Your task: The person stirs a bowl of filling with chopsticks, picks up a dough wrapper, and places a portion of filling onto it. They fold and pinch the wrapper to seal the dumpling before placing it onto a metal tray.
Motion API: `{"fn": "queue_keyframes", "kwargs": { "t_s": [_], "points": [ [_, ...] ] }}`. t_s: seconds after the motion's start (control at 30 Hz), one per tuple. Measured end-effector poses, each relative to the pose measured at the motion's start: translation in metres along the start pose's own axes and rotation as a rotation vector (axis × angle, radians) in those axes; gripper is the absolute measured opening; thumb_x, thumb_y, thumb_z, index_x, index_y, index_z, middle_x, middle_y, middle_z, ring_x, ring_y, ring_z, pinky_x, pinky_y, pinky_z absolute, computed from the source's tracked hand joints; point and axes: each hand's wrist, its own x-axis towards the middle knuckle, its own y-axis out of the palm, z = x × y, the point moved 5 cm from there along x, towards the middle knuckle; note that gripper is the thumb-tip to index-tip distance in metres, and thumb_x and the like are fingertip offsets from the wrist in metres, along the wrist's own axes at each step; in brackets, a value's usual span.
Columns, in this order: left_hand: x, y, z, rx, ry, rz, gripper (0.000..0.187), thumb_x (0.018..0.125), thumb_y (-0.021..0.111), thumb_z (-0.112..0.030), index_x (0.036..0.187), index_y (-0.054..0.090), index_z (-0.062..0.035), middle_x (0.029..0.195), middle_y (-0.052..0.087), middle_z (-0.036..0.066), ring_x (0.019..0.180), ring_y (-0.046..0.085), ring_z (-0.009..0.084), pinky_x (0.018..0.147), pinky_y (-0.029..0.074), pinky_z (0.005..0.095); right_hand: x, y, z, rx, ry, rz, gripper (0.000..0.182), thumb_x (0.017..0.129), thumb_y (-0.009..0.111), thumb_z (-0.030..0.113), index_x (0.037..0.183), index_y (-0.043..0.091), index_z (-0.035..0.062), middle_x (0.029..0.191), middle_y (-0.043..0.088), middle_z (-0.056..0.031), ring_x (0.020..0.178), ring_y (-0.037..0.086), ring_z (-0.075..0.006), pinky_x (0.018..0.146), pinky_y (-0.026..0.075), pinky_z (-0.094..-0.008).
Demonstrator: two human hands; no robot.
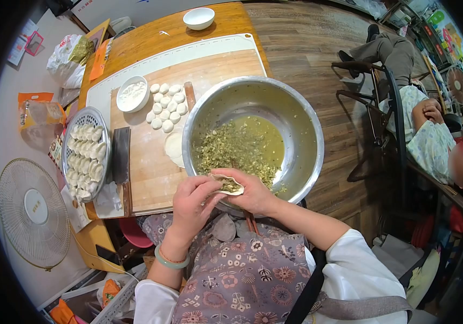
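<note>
A filled dumpling wrapper (230, 187), its top side open on green chopped filling, is held at the near rim of a large metal bowl. My left hand (192, 197) pinches its left edge, a bracelet on that wrist. My right hand (251, 193) cups its other side, fingers curled round it. Reddish-brown chopsticks (251, 222) stick out below my right hand; how they are held is hidden. In the metal bowl (310, 129) lies chopped green filling (223, 148) with yellowish liquid. A flat round wrapper (174, 148) rests on the board, left of the bowl.
On the wooden board (150, 178) are several dough pieces (165, 105), a rolling pin (190, 96), a flour bowl (133, 94) and a cleaver (121, 155). Dumplings fill a metal tray (84, 116) at left. A white bowl (199, 19) stands behind. A person (426, 127) sits at right.
</note>
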Motion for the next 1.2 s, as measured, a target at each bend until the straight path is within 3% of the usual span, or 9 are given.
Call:
{"fn": "queue_keyframes", "kwargs": {
  "t_s": [0.13,0.33,0.43,0.53,0.83,0.9,0.93,1.13,1.2],
  "points": [
    [0.0,0.0,0.002,0.077,0.039,0.062,0.022,0.064,0.073,-0.005,0.083,0.063,-0.0076,0.084,0.059,0.007,0.078,0.056,0.0251,0.074,0.044,0.0343,0.0,0.001,-0.004,-0.069,-0.093,0.006,0.045,0.08,0.065,0.017,0.122,0.05,0.009,0.113,0.059,-0.0088,0.102,0.058,-0.0187,0.087,0.046,-0.0292],
    [0.01,-0.005,0.005,-0.104,-0.191,-0.173,0.018,0.064,0.073,-0.004,0.079,0.064,-0.0064,0.081,0.059,0.006,0.083,0.054,0.0233,0.077,0.043,0.0338,0.0,0.003,0.006,-0.002,-0.108,0.017,0.045,0.079,0.065,0.013,0.12,0.047,0.0074,0.113,0.058,-0.0099,0.101,0.058,-0.019,0.086,0.046,-0.03],
    [0.002,0.006,0.013,-0.214,-0.041,0.039,0.017,0.066,0.07,0.002,0.082,0.064,-0.003,0.08,0.059,0.006,0.082,0.055,0.0204,0.075,0.043,0.0303,0.0,0.003,0.007,0.016,-0.096,-0.037,0.043,0.08,0.064,0.01,0.119,0.046,0.0065,0.112,0.058,-0.0111,0.101,0.058,-0.0186,0.086,0.046,-0.0294],
    [0.002,0.007,0.015,-0.282,-0.207,-0.083,0.015,0.069,0.069,0.003,0.083,0.065,-0.0018,0.079,0.059,0.007,0.077,0.056,0.0195,0.07,0.045,0.0289,0.0,0.004,-0.003,0.268,-0.045,-0.132,0.041,0.082,0.061,0.007,0.12,0.046,0.0061,0.111,0.058,-0.0122,0.1,0.058,-0.0179,0.084,0.047,-0.0282],
    [0.002,0.011,0.012,-0.07,-0.019,-0.022,0.013,0.073,0.066,0.003,0.085,0.064,-0.0009,0.08,0.06,0.006,0.071,0.057,0.0151,0.062,0.046,0.0255,-0.003,-0.001,0.008,-0.243,-0.09,-0.102,0.043,0.083,0.058,0.005,0.124,0.045,0.005,0.117,0.053,-0.0151,0.102,0.057,-0.024,0.087,0.047,-0.0324],
    [-0.005,0.019,0.031,-0.402,-0.493,0.005,0.013,0.074,0.066,0.002,0.086,0.064,-0.0011,0.078,0.058,0.007,0.069,0.057,0.0163,0.06,0.046,0.0255,-0.002,-0.001,0.01,-0.398,-0.218,-0.073,0.05,0.081,0.059,0.008,0.128,0.041,0.0066,0.118,0.052,-0.0174,0.101,0.058,-0.0305,0.085,0.048,-0.0333],
    [-0.003,0.018,0.03,-0.402,-0.494,0.006,0.013,0.074,0.066,0.002,0.086,0.064,-0.0011,0.078,0.058,0.007,0.069,0.057,0.0163,0.06,0.046,0.0255,-0.004,-0.002,0.013,-0.398,-0.217,-0.073,0.05,0.081,0.059,0.008,0.128,0.041,0.0066,0.118,0.052,-0.0174,0.101,0.058,-0.0305,0.085,0.048,-0.0333],
    [0.003,0.017,0.019,-0.157,-0.17,0.176,0.034,0.072,0.071,-0.011,0.104,0.062,-0.0065,0.085,0.057,0.01,0.079,0.056,0.0202,0.068,0.045,0.0301,-0.002,-0.004,0.018,-0.272,-0.137,-0.064,0.053,0.081,0.06,0.01,0.13,0.039,0.0055,0.113,0.055,-0.0179,0.103,0.056,-0.0307,0.085,0.046,-0.035],
    [0.011,0.009,0.003,0.047,0.008,0.029,0.063,0.068,0.075,-0.021,0.125,0.048,-0.0082,0.11,0.05,0.017,0.101,0.051,0.0267,0.083,0.043,0.0345,0.0,-0.007,0.013,-0.001,-0.022,-0.11,0.05,0.082,0.06,0.01,0.128,0.041,0.0049,0.114,0.056,-0.0125,0.103,0.056,-0.0207,0.086,0.045,-0.0305]
  ]
}}
